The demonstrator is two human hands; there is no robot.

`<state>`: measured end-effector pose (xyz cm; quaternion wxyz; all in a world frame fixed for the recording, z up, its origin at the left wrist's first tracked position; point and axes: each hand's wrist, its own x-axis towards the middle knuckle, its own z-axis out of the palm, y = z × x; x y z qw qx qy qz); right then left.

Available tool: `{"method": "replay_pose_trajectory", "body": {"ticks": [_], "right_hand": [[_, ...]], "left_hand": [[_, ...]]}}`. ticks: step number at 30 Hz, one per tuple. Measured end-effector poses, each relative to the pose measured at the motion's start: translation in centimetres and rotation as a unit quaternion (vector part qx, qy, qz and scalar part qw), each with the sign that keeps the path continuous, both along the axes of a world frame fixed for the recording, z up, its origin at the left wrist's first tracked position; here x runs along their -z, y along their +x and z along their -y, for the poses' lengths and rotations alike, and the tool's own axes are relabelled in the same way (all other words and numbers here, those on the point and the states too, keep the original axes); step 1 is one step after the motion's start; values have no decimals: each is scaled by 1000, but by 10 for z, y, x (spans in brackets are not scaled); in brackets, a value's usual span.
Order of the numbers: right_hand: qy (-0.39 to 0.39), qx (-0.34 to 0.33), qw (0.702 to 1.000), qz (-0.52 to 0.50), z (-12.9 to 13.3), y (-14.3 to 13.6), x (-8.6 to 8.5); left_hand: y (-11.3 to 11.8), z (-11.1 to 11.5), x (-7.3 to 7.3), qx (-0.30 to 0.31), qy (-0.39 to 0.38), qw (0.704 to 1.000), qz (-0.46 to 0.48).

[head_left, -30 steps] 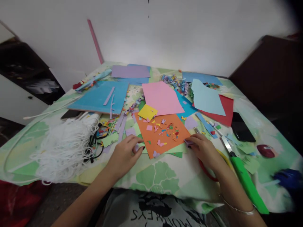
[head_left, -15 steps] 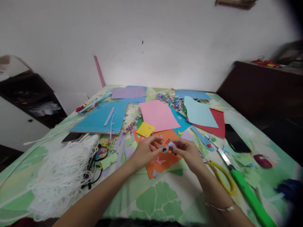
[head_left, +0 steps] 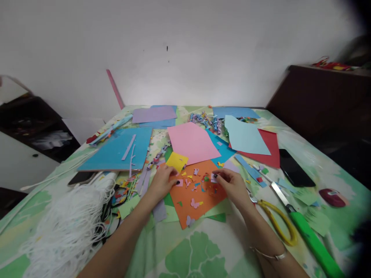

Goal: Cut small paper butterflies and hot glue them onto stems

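Observation:
An orange sheet (head_left: 185,204) lies on the table in front of me, scattered with small paper cutouts, among them a pink butterfly (head_left: 195,203). At the sheet's left side my left hand (head_left: 162,181) is closed, with a small pink paper piece (head_left: 180,183) at its thumb tip. My right hand (head_left: 232,184) pinches a small pale purple paper piece (head_left: 213,178) over the sheet's right side. Just behind my left hand sits a yellow paper square (head_left: 176,161). A larger pink sheet (head_left: 193,143) lies farther back.
White cord (head_left: 63,231) is heaped at the left beside a blue board (head_left: 116,150). On the right are yellow-handled scissors (head_left: 278,224), a green-handled cutter (head_left: 313,239), a black phone (head_left: 295,168) and a red mouse (head_left: 333,197).
My hands have moved apart, the left one leftward and the right one slightly right. More of the cutouts on the orange sheet now show between them. The view has shifted slightly.

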<state>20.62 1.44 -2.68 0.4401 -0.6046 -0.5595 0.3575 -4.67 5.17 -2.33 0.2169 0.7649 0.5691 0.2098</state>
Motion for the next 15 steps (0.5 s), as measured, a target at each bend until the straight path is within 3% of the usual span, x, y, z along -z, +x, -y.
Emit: {"method": "replay_pose_trajectory", "body": {"ticks": [3,7,15], "right_hand": [[25,8,995,101,1,1,2],[113,7,963,244,5,-6,1],[159,-2,967,201,9,-14,-2]], "left_hand": [[1,-2,6,20,-12,1000,-12],[5,2,7,40,-14,999,4],[10,6,3,45,-16,998,-27]]}}
